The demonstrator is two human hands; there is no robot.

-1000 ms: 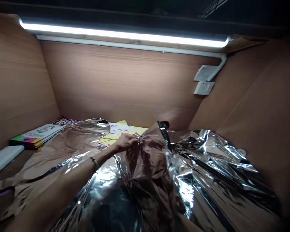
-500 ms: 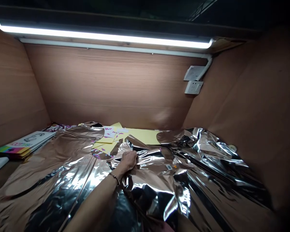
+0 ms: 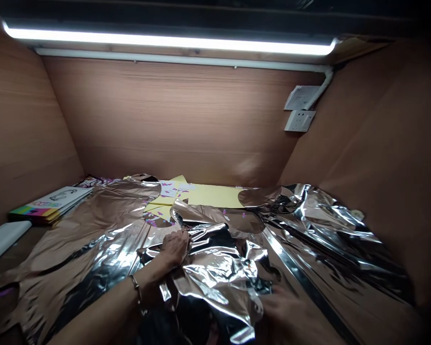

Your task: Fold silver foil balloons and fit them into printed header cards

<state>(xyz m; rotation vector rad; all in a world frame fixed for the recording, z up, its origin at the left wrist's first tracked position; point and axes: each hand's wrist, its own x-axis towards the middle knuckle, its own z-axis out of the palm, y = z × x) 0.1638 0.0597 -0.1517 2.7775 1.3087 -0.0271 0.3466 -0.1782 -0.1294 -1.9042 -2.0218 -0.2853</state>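
Metallic foil sheeting (image 3: 215, 282), rose-bronze on its face and mirror-silver where it catches the light, lies crumpled in loose folds across the worktop (image 3: 25, 239), spreading from the lower left to the right side; the heaviest wrinkles bunch up between the two hands. The left hand (image 3: 174, 248), with a thin bracelet (image 3: 135, 289) at the wrist, rests back-up on a fold of the foil, fingers curled down into it; its grip may be closed on the fold or only pressing, and I cannot tell which. The right hand (image 3: 285, 314) sits low at the bottom edge of the view, blurred, on the foil; its fingers look spread, but its grip cannot be told for sure. Beyond the foil lie yellow card sheets (image 3: 211, 196) and white paper (image 3: 168, 189) with purple marks, partly under the foil's far edge; small purple flecks (image 3: 153, 222) dot the area near them. At the left, a stack of booklets (image 3: 50, 205) with colourful covers sits just beside a white bar-shaped object (image 3: 3, 243). Wood-veneer panels (image 3: 165, 124) box the space in; an LED strip light (image 3: 165, 43) runs above, and a white wall socket (image 3: 300, 120) is set on the right of the back panel.
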